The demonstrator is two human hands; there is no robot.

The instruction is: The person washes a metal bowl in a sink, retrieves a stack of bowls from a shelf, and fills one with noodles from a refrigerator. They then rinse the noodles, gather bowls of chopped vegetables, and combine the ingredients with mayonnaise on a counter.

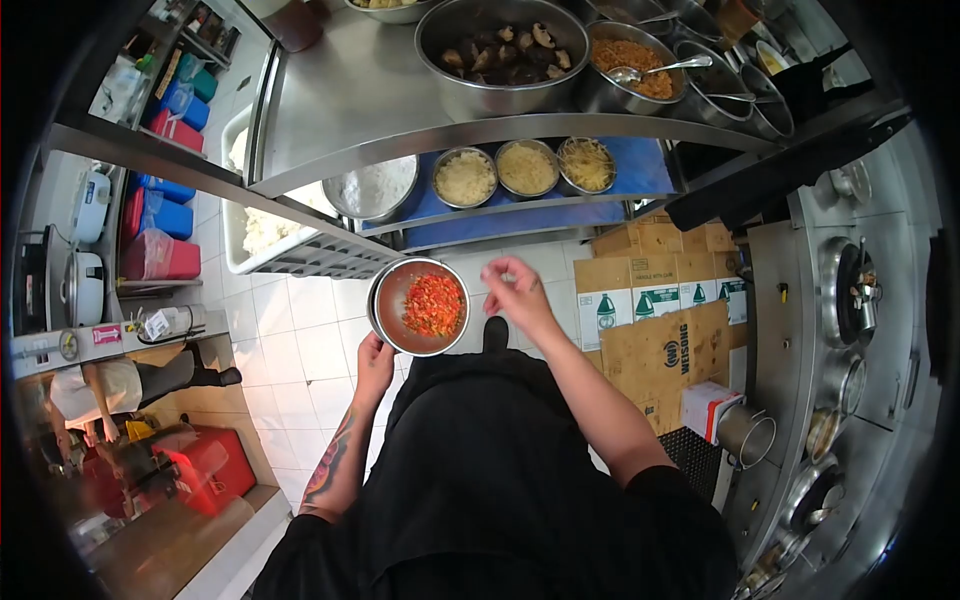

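My left hand grips the rim of a round metal bowl, fingers closed on its lower left side. Chopped red chillies, with some orange and green bits, lie in the bowl. A second rim shows along the bowl's left edge, perhaps another bowl nested under it. Just right of the bowl, my right hand hovers apart from it, fingers loosely bent and spread, with nothing visible between them.
Ahead, a steel counter carries a pot of dark mushrooms and a bowl of orange crumbs. Bowls of shredded food sit on the shelf below. Flattened cardboard and a stove line the right; another person is at left.
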